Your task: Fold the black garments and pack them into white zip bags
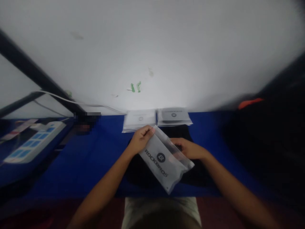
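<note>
A frosted plastic pouch (154,162) printed ROCKBROS is held tilted above the blue table. My left hand (141,139) pinches its upper left corner, thumb on the front. Behind the pouch's upper right edge is my right hand (187,149), its fingers partly seen through the clear plastic and closed around that side. Black cloth-like material (140,173) lies beneath the pouch. At the back of the table are a stack of pale pouches (140,119) and, just right of it, a stack of darker-looking pouches (173,116).
A white power strip with blue sockets (34,143) lies at the left. A white cable (95,105) runs along the wall to the pale stack. Dark frame bars (35,68) rise at the left. A large dark mass with an orange patch (250,102) stands at the right.
</note>
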A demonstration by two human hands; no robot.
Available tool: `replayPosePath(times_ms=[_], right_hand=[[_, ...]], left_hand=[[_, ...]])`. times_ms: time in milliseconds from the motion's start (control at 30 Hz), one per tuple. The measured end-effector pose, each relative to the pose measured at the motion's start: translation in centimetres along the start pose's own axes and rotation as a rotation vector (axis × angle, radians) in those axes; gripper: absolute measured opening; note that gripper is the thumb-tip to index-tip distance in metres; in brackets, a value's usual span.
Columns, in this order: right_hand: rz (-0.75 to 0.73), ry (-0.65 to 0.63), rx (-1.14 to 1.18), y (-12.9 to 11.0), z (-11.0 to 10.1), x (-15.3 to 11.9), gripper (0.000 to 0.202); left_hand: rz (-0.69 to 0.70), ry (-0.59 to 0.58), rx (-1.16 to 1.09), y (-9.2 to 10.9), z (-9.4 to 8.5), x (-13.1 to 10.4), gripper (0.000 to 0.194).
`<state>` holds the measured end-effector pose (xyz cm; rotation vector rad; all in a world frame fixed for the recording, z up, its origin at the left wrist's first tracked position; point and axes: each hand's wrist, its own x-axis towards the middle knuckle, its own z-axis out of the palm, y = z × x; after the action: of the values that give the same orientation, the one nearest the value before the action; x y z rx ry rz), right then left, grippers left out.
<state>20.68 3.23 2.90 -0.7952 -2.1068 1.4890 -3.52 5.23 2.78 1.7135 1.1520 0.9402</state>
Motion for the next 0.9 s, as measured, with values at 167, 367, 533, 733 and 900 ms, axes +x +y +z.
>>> replayPosePath(times_ms=[167,367,533,733,900], right_hand=[[-0.001,-0.047,0.039,0.2,0.0,-0.2,0.028],[-0.065,0.530,0.200,1.4,-0.4,-0.4,0.041],[-0.090,0.764,0.196,2.1,-0.4,0.2,0.040],[-0.006,0.748,0.404,2.0,-0.6,0.0,0.032],[0.003,0.764,0.474,2.1,-0.2,0.2,0.034]], left_hand=[[0.051,0.097,0.001,-0.1,-0.2,0.2,0.031],[-0.046,0.224,-0.303,-1.1,-1.1,1.0,0.040],[-0.206,-0.393,-0.324,-1.3,-0.9,0.6,0.035],[-0.235,0.027,-0.460,-2.8,-2.4,1.8,0.031],[-0.255,0.123,-0.765,-3.0,-2.1,2.1,0.034]])
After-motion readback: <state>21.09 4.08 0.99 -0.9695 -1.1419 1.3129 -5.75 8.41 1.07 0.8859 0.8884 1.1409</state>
